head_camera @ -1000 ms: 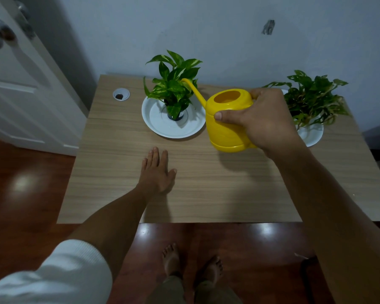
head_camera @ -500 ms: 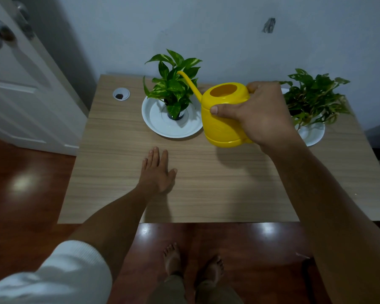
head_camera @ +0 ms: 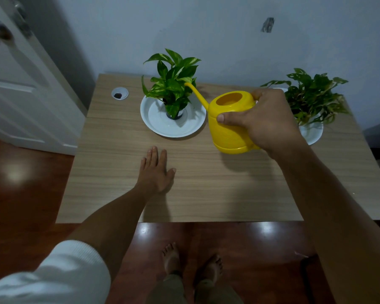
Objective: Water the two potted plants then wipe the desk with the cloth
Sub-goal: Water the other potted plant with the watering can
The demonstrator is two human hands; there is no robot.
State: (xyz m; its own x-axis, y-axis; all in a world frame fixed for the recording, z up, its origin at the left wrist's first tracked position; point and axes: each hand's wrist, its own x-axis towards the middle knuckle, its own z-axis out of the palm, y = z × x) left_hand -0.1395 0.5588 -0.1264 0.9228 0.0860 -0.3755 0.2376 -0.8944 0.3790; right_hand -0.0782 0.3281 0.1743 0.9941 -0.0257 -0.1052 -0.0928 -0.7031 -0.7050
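The tabletop (head_camera: 206,189) spans the view, with the two potted plants along its far edge and no cloth in sight anywhere on it. The left plant (head_camera: 173,82), a broad-leaved one in a small dark pot, stands in a white saucer (head_camera: 156,123) at the far middle; the right plant (head_camera: 312,95), bushier and finer-leaved, stands in its own white dish (head_camera: 314,133) at the far right, partly hidden by the wrist.

Between them is the yellow watering can (head_camera: 230,130), lifted just clear of the wood, judging by the shadow beneath it. Its long axis runs from the handle on the right to the thin spout (head_camera: 195,94), which slants up and left, its tip among the left plant's leaves and above the saucer. So the pour lies to the left of the can, and likely calls only for a tip forward along that line. Whether water is flowing I cannot tell.

The right hand (head_camera: 261,119) is closed around the can's handle, thumb laid across the near side of the body. The left hand (head_camera: 156,170) lies flat and open on the wood, fingers together, holding nothing, nearer the person and well short of the saucer.
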